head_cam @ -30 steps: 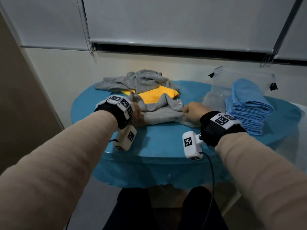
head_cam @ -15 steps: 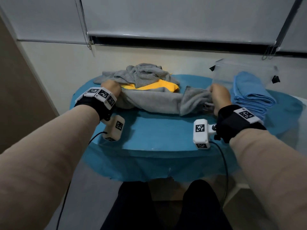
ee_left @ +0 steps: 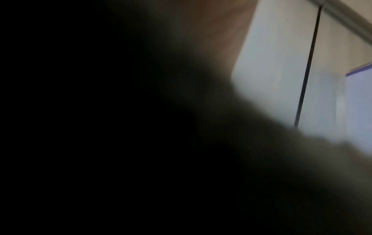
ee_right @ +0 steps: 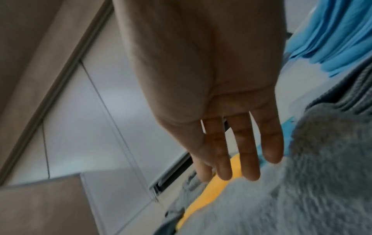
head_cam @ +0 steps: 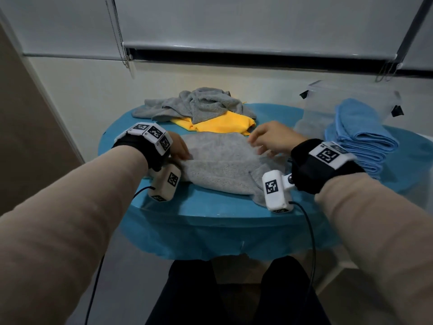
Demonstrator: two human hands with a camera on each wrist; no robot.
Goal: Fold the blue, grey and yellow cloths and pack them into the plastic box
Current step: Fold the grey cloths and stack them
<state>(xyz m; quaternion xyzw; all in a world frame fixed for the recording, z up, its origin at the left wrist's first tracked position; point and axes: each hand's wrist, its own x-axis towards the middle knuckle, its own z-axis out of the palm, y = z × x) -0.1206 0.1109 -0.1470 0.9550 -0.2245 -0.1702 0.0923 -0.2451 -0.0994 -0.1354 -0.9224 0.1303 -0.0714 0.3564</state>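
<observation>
Lying spread on the blue table (head_cam: 210, 208), a grey cloth (head_cam: 222, 165) sits between both hands. The right hand (head_cam: 273, 138) hovers flat over its far right edge, fingers (ee_right: 247, 152) straight and holding nothing. The left hand (head_cam: 179, 146) rests on the cloth's left edge — its fingers are hidden behind the wrist gear, and the left wrist view is dark, so its grip cannot be told. Just beyond lie a yellow cloth (head_cam: 222, 124) and a crumpled grey heap (head_cam: 201, 105). Folded blue cloths (head_cam: 360, 137) are stacked at right, in front of the plastic box (head_cam: 328, 97).
</observation>
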